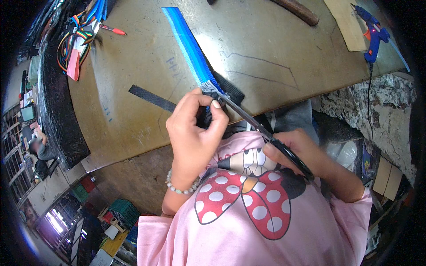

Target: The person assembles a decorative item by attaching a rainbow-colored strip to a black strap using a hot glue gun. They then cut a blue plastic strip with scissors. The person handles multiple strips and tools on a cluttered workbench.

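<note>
My left hand (195,117), with a beaded bracelet at its wrist, pinches a black webbing strap (151,97) near the table's front edge. Joined to it there, a blue striped ribbon strap (186,40) runs up and away to the left across the tabletop. Part of the black webbing curls under my fingers, and another black piece shows just right of the join. In my right hand (297,148) are long black-handled scissors (248,118). Their blades point up-left, tips at the join beside my left thumb; whether they touch the webbing I cannot tell.
On the brown table (133,119) a blue glue gun (375,40) lies far right by a wooden board (348,24). A wooden handle (297,9) rests at the far edge. Ribbons and a red pen (113,30) lie far left, beside a black plastic-wrapped bundle (62,119). Another person (42,148) sits beyond.
</note>
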{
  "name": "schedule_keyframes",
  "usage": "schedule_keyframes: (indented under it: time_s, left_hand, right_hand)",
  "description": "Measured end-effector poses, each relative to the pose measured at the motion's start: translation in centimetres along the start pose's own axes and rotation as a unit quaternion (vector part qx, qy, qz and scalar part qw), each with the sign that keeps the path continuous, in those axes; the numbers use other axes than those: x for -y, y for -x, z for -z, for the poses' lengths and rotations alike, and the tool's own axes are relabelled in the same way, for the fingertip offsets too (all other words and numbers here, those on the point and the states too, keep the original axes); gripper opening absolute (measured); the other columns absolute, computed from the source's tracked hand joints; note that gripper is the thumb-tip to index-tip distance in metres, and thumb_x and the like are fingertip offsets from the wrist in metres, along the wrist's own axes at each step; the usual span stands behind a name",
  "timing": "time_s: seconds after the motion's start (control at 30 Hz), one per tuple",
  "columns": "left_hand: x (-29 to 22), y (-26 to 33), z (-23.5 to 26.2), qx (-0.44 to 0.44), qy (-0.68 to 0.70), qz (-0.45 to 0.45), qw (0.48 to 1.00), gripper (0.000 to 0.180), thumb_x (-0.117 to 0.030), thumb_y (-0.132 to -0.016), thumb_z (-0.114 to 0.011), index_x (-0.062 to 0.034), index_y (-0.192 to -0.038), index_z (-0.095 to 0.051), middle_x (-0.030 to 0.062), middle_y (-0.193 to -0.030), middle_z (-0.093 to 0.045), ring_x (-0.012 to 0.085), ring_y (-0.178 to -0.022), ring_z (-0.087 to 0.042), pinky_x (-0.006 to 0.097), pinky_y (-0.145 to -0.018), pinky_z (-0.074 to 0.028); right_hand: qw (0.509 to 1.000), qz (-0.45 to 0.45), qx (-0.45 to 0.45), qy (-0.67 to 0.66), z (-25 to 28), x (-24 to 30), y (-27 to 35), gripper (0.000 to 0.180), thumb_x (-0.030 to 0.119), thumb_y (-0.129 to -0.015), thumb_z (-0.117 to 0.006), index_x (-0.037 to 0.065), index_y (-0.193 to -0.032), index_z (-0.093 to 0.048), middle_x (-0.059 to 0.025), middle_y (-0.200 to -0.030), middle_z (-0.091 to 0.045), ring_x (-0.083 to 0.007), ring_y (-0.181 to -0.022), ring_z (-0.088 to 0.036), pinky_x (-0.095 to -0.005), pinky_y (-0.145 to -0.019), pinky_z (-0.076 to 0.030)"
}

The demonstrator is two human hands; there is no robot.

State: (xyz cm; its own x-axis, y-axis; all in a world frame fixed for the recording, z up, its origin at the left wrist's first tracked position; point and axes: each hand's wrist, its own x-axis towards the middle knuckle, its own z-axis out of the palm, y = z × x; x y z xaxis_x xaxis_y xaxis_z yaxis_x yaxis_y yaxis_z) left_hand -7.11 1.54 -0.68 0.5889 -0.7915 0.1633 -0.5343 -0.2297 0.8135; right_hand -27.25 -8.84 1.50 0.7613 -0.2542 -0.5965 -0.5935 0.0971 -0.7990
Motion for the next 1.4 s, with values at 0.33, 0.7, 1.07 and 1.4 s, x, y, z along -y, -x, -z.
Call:
schedule_keyframes:
  time_s: [0.33, 0.7, 1.07, 1.4]
  left_hand:
    - [-0.7, -0.8, 0.4, 0.081, 0.102, 0.035, 0.991, 0.010, -0.004, -0.078, -0.068, 0.0009, -0.079, -0.059, 0.0095, -0.074, -0.058, 0.0136, -0.060, -0.052, 0.027, -0.056, -0.043]
    - [-0.7, -0.4, 2.1, 0.144, 0.198, 0.149, 0.958, 0.012, -0.005, -0.089, -0.067, 0.0040, -0.084, -0.061, 0.0030, -0.074, -0.065, 0.0053, -0.067, -0.056, 0.021, -0.059, -0.046]
    - [0.6, -0.9, 1.8, 0.089, 0.213, 0.199, 0.953, 0.013, -0.008, -0.093, -0.064, 0.0037, -0.089, -0.060, 0.0054, -0.076, -0.068, 0.0060, -0.068, -0.062, 0.021, -0.061, -0.049]
    - [0.8, -0.6, 1.6, 0.078, 0.158, 0.174, 0.969, 0.013, -0.008, -0.090, -0.066, 0.0028, -0.085, -0.060, 0.0046, -0.073, -0.067, 0.0050, -0.064, -0.061, 0.020, -0.057, -0.047]
  right_hand:
    - [0.922, 0.169, -0.236, -0.258, -1.4, 4.0, -5.3, 0.021, 0.006, -0.085, -0.070, 0.003, -0.090, -0.050, -0.0129, -0.092, -0.070, -0.0065, -0.064, -0.060, -0.0195, -0.050, -0.046]
    - [0.940, 0.186, -0.161, -0.235, -0.4, 3.7, -5.9, 0.022, 0.002, -0.088, -0.067, 0.003, -0.096, -0.047, -0.0113, -0.086, -0.067, -0.0110, -0.069, -0.064, -0.0232, -0.061, -0.053]
    - [0.998, 0.042, 0.044, -0.024, -0.8, -0.8, 0.6, 0.038, 0.041, -0.092, -0.062, 0.004, -0.095, -0.053, -0.0063, -0.070, -0.054, -0.0177, -0.063, -0.053, -0.0360, -0.059, -0.045]
    - [0.996, -0.015, 0.075, -0.047, -0.2, 0.5, -0.2, 0.047, 0.049, -0.092, -0.060, 0.002, -0.094, -0.057, -0.0096, -0.071, -0.059, -0.0195, -0.063, -0.061, -0.0341, -0.059, -0.048]
